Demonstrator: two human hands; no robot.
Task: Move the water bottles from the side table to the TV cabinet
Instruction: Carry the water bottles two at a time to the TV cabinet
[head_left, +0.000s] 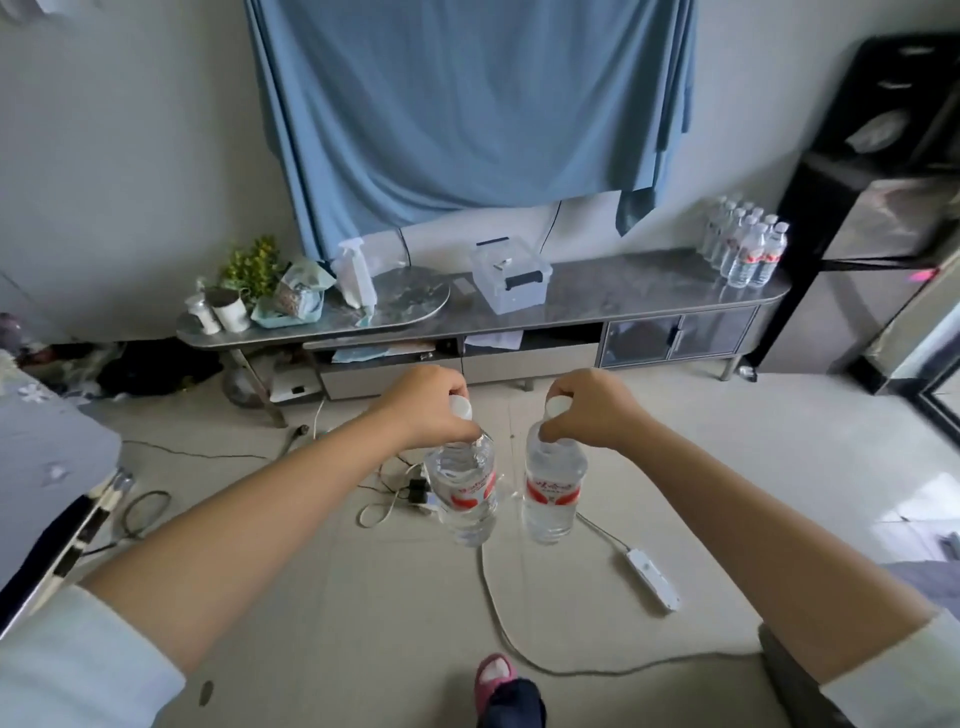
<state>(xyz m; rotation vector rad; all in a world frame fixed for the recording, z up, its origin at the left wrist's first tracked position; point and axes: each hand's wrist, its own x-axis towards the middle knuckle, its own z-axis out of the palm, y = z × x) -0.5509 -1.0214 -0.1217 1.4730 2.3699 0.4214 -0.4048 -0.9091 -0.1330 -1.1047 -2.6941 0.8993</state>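
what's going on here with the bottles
A person is carrying two water bottles across the room, one in each hand. The left hand grips the left bottle by its neck, and the right hand grips the right bottle the same way. Both hang above the floor, facing the TV cabinet. A cluster of bottles already stands at the cabinet's right end, so these two are not yet set down.
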